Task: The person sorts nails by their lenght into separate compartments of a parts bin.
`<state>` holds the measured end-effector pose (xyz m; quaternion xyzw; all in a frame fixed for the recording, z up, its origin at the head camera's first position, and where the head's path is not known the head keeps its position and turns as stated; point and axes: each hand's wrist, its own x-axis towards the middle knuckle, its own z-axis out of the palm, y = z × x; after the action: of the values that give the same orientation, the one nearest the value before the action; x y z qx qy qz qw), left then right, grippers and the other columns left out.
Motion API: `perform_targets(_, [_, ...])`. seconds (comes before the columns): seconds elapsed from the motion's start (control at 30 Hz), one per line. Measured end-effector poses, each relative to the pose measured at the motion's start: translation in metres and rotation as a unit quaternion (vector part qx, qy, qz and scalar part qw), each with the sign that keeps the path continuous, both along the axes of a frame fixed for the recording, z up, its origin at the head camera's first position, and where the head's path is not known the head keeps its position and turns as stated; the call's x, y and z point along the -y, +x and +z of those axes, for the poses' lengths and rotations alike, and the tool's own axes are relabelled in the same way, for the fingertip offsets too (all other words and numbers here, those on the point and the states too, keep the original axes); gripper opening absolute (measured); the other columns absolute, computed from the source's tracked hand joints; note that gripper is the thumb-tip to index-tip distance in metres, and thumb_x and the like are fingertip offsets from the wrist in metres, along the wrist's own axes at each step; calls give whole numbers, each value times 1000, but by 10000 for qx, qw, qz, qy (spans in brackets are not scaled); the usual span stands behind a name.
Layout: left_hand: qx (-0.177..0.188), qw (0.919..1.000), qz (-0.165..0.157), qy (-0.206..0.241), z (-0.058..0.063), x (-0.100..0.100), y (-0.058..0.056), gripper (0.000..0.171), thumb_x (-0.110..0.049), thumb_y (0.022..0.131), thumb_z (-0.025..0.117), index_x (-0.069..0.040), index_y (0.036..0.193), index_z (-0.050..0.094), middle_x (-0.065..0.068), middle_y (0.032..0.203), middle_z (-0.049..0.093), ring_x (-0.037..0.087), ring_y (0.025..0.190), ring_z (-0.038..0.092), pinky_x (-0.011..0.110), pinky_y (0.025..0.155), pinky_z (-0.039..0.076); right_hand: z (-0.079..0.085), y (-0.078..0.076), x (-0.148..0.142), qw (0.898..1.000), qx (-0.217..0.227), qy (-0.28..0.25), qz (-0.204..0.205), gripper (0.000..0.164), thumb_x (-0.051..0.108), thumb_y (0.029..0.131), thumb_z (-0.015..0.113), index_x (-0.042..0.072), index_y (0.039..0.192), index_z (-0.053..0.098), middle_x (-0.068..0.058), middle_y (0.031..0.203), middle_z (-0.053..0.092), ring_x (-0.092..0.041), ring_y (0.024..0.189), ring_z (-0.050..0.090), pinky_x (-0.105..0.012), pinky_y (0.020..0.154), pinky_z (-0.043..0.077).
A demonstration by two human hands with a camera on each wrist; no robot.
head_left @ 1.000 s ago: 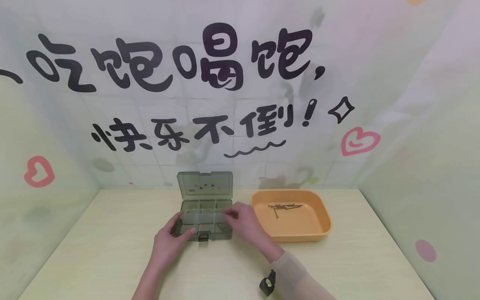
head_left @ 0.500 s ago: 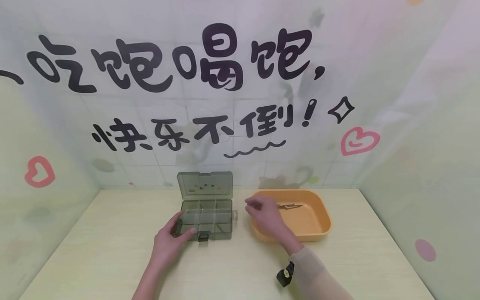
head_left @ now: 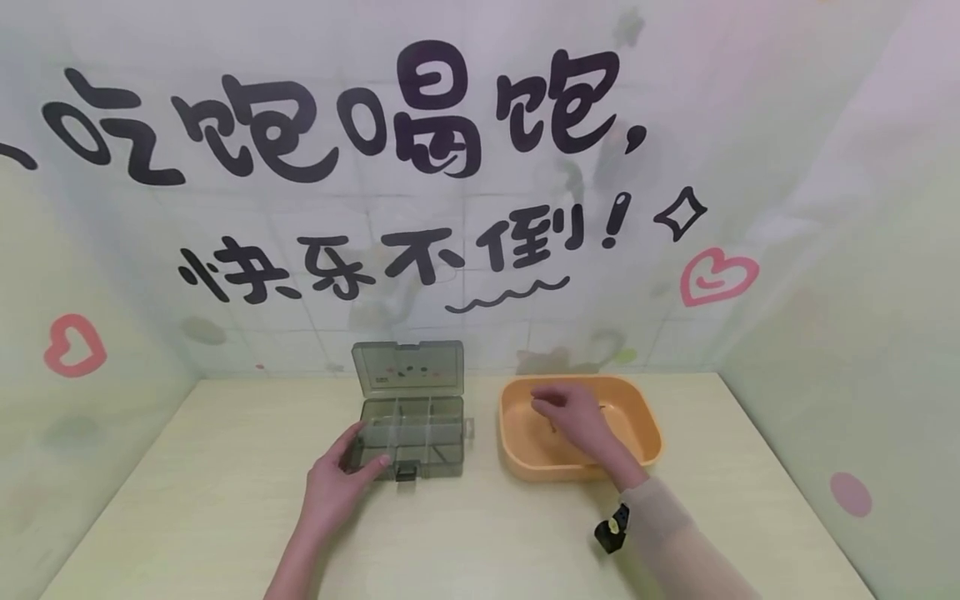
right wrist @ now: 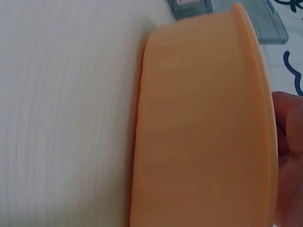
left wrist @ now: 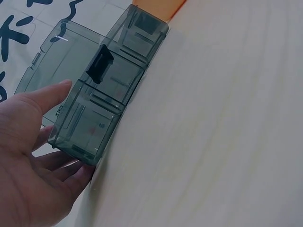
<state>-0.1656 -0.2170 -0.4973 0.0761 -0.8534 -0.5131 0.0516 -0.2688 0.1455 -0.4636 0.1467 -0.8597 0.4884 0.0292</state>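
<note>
My left hand (head_left: 333,483) holds the left end of a grey see-through plastic compartment box (head_left: 448,470), thumb on the front edge and fingers around the side. Its lid (head_left: 408,367) stands raised at the back. A thin dark screw (head_left: 438,455) lies in the front right compartment. My right hand (head_left: 576,418) is over the orange tray (head_left: 555,472), fingers loosely bent, with nothing visible between them. Beneath it, most of the brown screws are hidden; one screw (head_left: 552,426) shows beside the fingers. In the right wrist view, the tray wall (right wrist: 203,118) covers the fingertips.
The tray stands to the right of the box on a pale wooden table (head_left: 480,542). Behind both rises a printed wall sheet (head_left: 300,333) with black writing. A black front latch (left wrist: 100,64) hangs on the box, and a clear side latch (head_left: 469,428) sticks out right.
My right hand has moved right, from the box's right compartments to over the orange tray. The dark screw in the front right compartment is now uncovered. My left hand stays on the box.
</note>
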Motion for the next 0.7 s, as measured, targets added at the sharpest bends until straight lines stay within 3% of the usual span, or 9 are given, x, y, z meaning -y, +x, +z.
perform_targets(0.23, [52,10000,9,11,-1,0,1,82,-36,93,78,-6,158,37,32,158,32,48,144,33,54,117,36,-3,-8,-23,9999,96,127,-65,24,11,96,74,-4,115,75,-14,112,75,-31,105,71,-45,91,60])
perform_targets(0.53, [15,10000,20,39,0,1,1,79,-31,94,78,-7,157,38,33,157,34,49,142,36,56,116,38,-5,-15,-42,9978,176,618,-159,25,12,96,74,-1,117,75,-12,115,75,-31,110,68,-48,96,57])
perform_targets(0.7, [56,10000,10,67,2,0,-1,80,-32,94,78,-7,158,37,32,158,33,49,143,35,55,116,37,-8,-18,-55,9952,102,932,-288,22,8,96,72,-1,116,75,-14,115,74,-29,105,69,-47,91,59])
